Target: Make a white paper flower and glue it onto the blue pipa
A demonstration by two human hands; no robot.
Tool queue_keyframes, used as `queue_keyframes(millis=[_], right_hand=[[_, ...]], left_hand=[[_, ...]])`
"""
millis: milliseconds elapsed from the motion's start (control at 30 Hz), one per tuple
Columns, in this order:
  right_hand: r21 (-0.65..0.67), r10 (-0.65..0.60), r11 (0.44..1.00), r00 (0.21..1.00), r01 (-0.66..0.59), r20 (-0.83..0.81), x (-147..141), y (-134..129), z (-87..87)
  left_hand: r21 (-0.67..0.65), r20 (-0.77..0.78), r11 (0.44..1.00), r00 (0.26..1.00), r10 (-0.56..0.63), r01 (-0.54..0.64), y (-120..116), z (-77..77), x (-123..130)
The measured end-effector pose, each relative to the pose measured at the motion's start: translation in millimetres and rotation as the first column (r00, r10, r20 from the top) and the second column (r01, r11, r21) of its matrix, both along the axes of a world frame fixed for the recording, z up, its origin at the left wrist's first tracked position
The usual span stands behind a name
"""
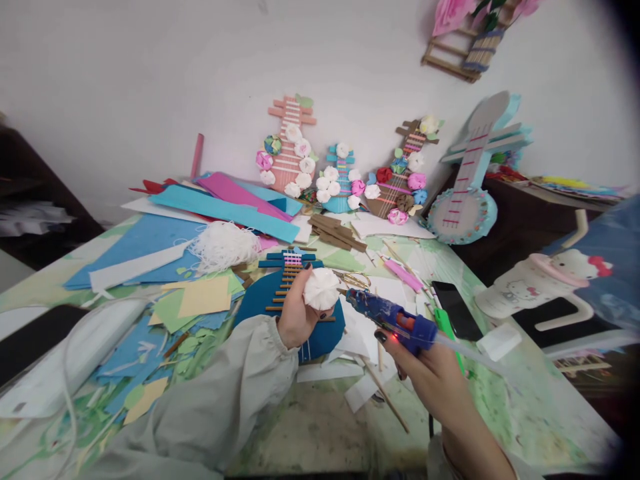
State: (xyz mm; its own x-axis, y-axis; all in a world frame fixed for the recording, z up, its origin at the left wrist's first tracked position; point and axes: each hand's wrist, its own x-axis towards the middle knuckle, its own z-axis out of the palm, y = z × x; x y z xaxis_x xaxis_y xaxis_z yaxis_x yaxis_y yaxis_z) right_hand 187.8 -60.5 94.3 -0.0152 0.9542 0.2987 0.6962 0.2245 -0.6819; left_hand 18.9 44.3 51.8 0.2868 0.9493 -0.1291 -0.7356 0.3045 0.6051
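In my left hand (295,319) is a white paper flower (321,289), pinched between thumb and fingers. My right hand (430,373) is wrapped round a blue hot glue gun (393,320) with a small red light lit. The gun's nozzle points left and sits at the flower's right edge; whether it touches cannot be made out. A clear glue stick (473,353) sticks out of the gun's back. Beneath my left hand lies a dark blue cardboard lute shape (257,297) with brown strips across it, partly hidden by hand and sleeve.
Several decorated paper lutes (340,183) lean on the wall. White string (225,245), coloured sheets (225,210) and paper scraps (185,320) cover the left. On the right are a phone (456,310), a green glue-like tool (449,337) and a tumbler (530,283). Gold-handled scissors (356,279) lie behind the flower.
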Motion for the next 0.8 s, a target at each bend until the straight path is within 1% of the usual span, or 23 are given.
queue_keyframes(millis=[100, 167, 267, 400, 500, 600, 800], right_hand=[[0.0, -0.018, 1.0, 0.999, 0.018, -0.026, -0.3, 0.4, -2.0], [0.0, -0.024, 1.0, 0.998, 0.024, -0.05, -0.9, 1.9, -4.2], [0.023, -0.007, 1.0, 0.996, 0.009, -0.086, -3.2, 4.6, -7.4], [0.06, 0.015, 0.998, 0.996, -0.01, -0.093, -6.3, 7.7, -9.4], [0.071, -0.013, 0.997, 0.996, 0.019, -0.085, -5.5, 8.6, -9.4], [0.065, -0.033, 0.997, 0.995, 0.039, -0.09, -3.1, 8.2, -8.4], [0.095, -0.009, 0.995, 0.996, 0.017, -0.086, -6.5, 6.7, -5.8]], left_hand=[[-0.003, 0.0, 1.0, 1.0, 0.0, 0.0, -0.9, 0.1, 0.6], [-0.017, -0.001, 1.0, 1.0, -0.019, 0.019, -2.1, 0.7, 1.3], [-0.022, 0.009, 0.998, 0.998, -0.058, 0.058, -3.8, 1.0, 2.6], [0.008, 0.017, 0.996, 0.996, -0.086, 0.086, -5.5, -0.6, 3.6], [0.002, -0.008, 0.995, 0.995, -0.098, 0.098, -6.0, -1.2, 3.5], [-0.017, -0.031, 0.996, 0.996, -0.087, 0.086, -6.1, -0.6, 3.4], [-0.003, -0.01, 0.995, 0.995, -0.103, 0.103, -5.8, 0.9, 3.7]])
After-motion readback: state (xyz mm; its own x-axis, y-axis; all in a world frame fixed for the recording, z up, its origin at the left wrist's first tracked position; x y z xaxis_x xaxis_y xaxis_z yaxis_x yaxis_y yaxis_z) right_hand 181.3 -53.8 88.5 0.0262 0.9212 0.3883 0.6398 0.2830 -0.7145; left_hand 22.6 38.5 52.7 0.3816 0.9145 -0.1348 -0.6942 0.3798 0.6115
